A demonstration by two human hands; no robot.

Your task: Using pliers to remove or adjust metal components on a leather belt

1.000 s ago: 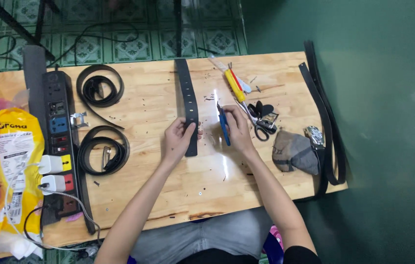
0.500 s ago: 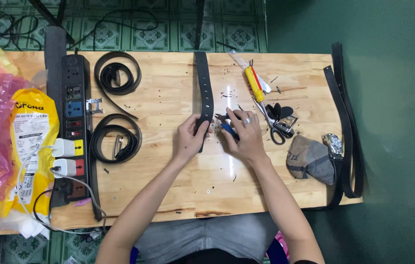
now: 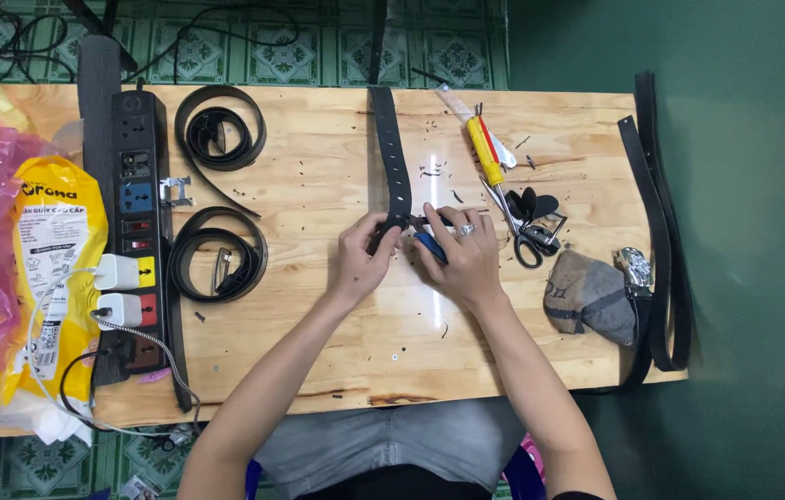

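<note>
A black belt strap (image 3: 389, 153) lies straight down the middle of the wooden table (image 3: 337, 324), its near end between my hands. My left hand (image 3: 362, 259) pinches that near end. My right hand (image 3: 464, 255), with a ring on one finger, grips a blue-handled tool (image 3: 429, 246) whose tip rests against the strap end. Small dark scraps are scattered around the strap.
Two coiled black belts (image 3: 218, 139) (image 3: 217, 255) lie left of centre beside a black power strip (image 3: 133, 231) with white plugs. Yellow and pink bags (image 3: 41, 259) sit far left. Scissors (image 3: 527, 231), a yellow screwdriver (image 3: 483, 148), a grey pouch (image 3: 587, 296) and a long belt (image 3: 661, 231) occupy the right.
Both hands have come together at the strap's near end, the right one bringing the blue-handled tool against it. The camera view has also shifted slightly.
</note>
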